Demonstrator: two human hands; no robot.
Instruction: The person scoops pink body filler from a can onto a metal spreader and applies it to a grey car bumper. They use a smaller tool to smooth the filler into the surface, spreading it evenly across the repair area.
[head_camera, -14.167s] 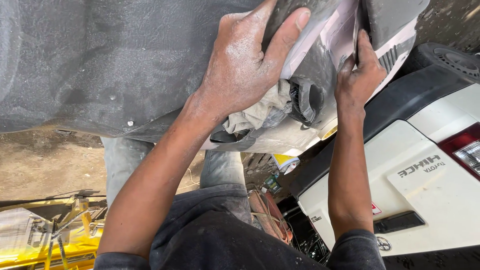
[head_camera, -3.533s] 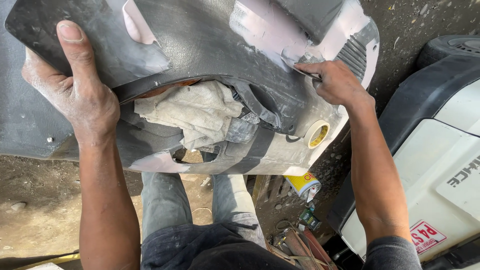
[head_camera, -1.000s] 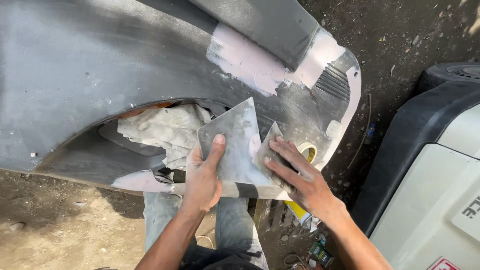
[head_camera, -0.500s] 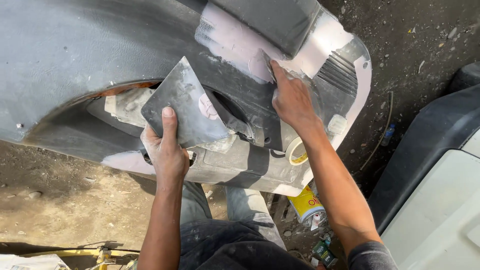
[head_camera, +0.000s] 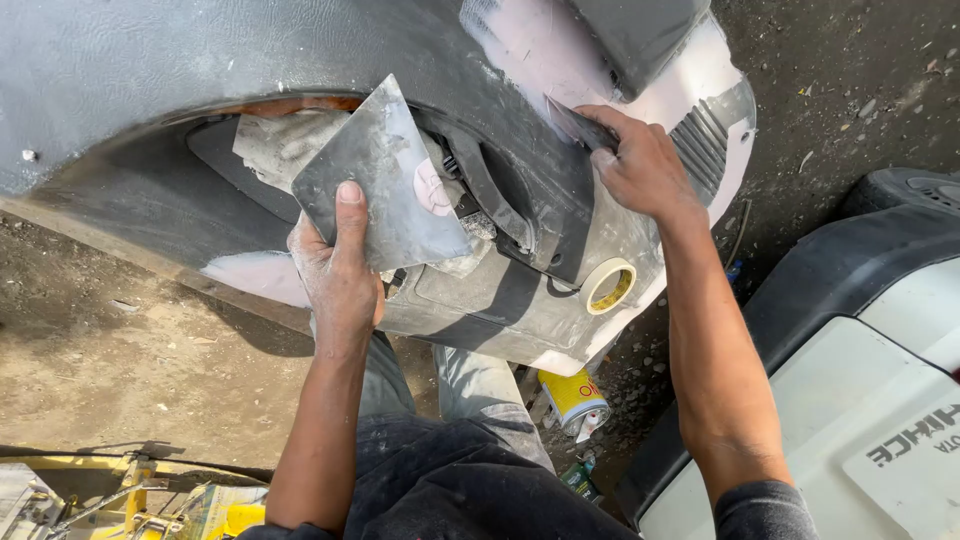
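Head view. The left hand (head_camera: 338, 275) grips a grey metal mixing plate (head_camera: 380, 185), thumb laid across its face, holding it before the opening of the grey car bumper (head_camera: 150, 70). The right hand (head_camera: 640, 165) is closed on a thin spreader blade (head_camera: 572, 125) pressed to the pale filler patch (head_camera: 545, 50). Compared with half a second earlier, the plate sits tilted slightly further right, and the right hand remains on the patch. A roll of masking tape (head_camera: 610, 287) rests on the bumper's lower edge; a yellow can (head_camera: 572, 398) lies on the ground beneath.
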